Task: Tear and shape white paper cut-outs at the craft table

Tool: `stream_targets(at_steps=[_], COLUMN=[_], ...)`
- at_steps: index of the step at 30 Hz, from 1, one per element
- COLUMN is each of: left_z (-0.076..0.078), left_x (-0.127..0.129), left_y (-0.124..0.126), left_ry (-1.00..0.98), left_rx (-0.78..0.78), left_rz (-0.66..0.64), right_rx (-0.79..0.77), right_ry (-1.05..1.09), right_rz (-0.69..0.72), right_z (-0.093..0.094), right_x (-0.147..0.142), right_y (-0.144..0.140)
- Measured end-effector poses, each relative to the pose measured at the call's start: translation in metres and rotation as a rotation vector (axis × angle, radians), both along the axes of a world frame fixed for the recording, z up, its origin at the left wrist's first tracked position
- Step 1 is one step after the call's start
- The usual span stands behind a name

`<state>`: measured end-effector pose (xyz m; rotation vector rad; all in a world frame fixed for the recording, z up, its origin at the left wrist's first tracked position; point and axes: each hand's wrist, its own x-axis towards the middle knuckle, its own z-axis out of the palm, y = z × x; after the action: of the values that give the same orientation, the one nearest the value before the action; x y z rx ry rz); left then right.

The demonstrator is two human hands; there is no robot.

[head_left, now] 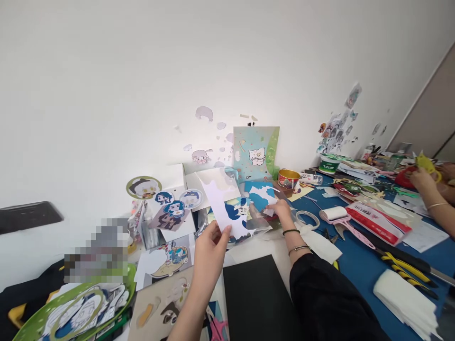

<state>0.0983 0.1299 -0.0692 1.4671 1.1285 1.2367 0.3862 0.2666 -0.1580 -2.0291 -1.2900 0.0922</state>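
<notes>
My left hand (209, 251) pinches the lower edge of a white sticker sheet (227, 208) with blue cartoon cut-outs and holds it up over the desk. My right hand (282, 210), with bracelets on the wrist and a black sleeve, grips a thin clear film (256, 219) at the sheet's right side. A blue-and-white sticker piece (261, 195) lies just behind my right hand. Below the sheet sits a black board (256, 298).
Cartoon stickers (170, 210) cover a white box at the left. A green tray (76, 308) of cut-outs is at the lower left. A tape ring (307, 219), lint roller (337, 215), yellow-handled cutters (405, 267) and tissues (405, 298) lie on the blue mat. Another person's hand (424, 182) works at far right.
</notes>
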Motion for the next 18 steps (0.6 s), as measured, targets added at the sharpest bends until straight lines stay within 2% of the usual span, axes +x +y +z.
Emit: stream_targets(at_steps=[4, 7, 12, 16, 18], left_z=[0.001, 0.003, 0.006, 0.002, -0.001], left_x=[-0.001, -0.001, 0.0, -0.001, -0.002], left_y=[-0.001, -0.003, -0.004, -0.001, 0.001], left_ry=[0.056, 0.076, 0.029, -0.053, -0.077], left_rx=[0.007, 0.003, -0.007, -0.028, -0.045], left_rz=[0.032, 0.035, 0.012, -0.007, -0.014], right_rx=[-0.287, -0.336, -0.203, -0.04, 0.044], right_ry=[0.107, 0.125, 0.151, 0.239, 0.311], right_rz=[-0.068, -0.094, -0.119, -0.153, -0.147], right_z=[0.005, 0.013, 0.02, 0.023, 0.03], right_x=[0.0, -0.006, -0.016, -0.02, -0.02], right_y=[0.001, -0.004, -0.017, -0.023, -0.026])
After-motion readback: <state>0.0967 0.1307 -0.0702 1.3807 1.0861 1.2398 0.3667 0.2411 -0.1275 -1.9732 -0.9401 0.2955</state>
